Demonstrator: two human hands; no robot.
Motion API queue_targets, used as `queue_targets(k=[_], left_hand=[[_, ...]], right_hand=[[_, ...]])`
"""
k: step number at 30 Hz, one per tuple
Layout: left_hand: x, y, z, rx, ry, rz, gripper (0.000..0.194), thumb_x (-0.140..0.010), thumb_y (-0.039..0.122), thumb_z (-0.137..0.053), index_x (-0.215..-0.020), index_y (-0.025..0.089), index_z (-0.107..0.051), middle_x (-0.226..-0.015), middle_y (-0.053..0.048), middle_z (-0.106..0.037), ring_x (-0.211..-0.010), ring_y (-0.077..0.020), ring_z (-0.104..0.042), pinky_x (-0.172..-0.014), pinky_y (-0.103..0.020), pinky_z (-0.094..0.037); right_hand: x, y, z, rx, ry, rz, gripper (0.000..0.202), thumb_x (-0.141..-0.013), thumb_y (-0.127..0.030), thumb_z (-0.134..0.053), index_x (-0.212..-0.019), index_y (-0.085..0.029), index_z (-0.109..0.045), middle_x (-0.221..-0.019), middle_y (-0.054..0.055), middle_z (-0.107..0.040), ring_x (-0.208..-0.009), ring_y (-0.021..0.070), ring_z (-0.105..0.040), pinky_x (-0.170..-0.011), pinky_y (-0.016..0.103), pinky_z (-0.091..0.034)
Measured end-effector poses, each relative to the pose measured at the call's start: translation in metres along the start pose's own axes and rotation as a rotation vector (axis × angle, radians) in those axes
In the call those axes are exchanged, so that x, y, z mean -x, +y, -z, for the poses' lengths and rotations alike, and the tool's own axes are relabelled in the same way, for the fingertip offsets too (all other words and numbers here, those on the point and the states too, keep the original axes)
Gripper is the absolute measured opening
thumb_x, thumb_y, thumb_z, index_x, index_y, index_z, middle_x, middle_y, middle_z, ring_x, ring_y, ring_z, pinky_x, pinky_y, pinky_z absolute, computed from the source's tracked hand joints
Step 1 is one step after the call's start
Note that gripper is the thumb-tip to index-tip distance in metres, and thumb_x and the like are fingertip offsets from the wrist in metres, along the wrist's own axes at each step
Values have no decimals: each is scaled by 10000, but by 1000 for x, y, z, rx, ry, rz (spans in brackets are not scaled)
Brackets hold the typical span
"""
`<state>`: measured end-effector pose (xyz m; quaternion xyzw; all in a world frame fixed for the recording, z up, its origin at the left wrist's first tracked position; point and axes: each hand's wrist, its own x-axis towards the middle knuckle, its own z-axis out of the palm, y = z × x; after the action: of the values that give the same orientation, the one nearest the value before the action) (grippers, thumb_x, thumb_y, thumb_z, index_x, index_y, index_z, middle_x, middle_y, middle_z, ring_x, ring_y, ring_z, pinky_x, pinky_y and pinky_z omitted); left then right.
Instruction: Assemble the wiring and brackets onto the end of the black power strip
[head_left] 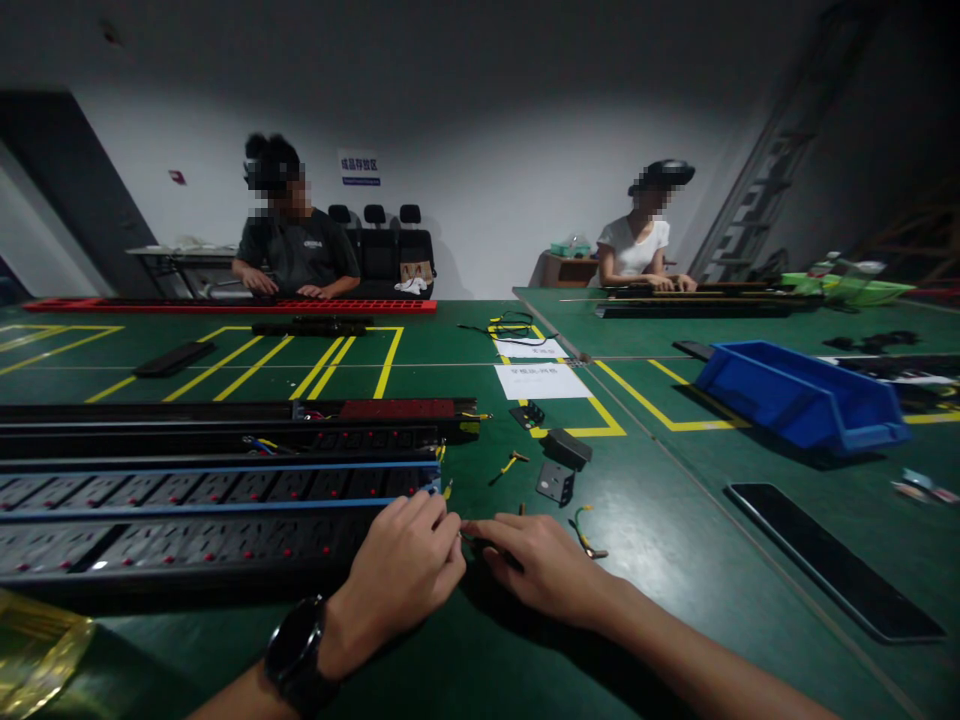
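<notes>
My left hand [405,555], with a dark watch on the wrist, is closed at the right end of the nearest black socket strip [225,545]. What its fingers pinch is too small to make out. Close to its right, my right hand [540,565] has its index finger and thumb reaching toward the left fingertips; whether it grips anything is hidden. Behind my left hand lies a socket strip with blue edges [187,487]. A green-yellow wire [581,530] lies beside my right hand, and a black bracket [555,482] is just beyond it.
A blue bin [802,395] and a dark phone-like slab [832,560] lie on the right. White papers [544,381] and a black block [568,449] are ahead. Two people work across the green table [660,500]. A yellow transparent container [37,650] stands at lower left.
</notes>
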<state>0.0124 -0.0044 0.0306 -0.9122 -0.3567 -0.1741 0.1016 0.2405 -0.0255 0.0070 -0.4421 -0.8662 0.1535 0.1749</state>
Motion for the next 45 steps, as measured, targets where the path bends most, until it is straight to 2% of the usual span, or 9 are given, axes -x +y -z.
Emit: queue_targets(k=[10,45], left_hand=[[0,0,-1,2,47,-14,136,-922,149,-607,-811,223,-631,-853,-42,-687,-824,-251,-629,-736,-391,-429],[2,-1,-4,15,81,-5,163,-895,109,-590,-801,238,-621,-817,-17,-654,-780,-238,-608,-731,-383,-391]], right_hand=[[0,0,1,-1,-13,-10,443,-989,-159,-529,-1393,-253,-682,-1056,57,-791,-891,205,-741,-774,288,-483],[-3,0,1,-12,-29,-29,469,-972,-165,-534,-1405,-280,-671,-1080,49,-789,-902,193,-736,-772,282,-478]])
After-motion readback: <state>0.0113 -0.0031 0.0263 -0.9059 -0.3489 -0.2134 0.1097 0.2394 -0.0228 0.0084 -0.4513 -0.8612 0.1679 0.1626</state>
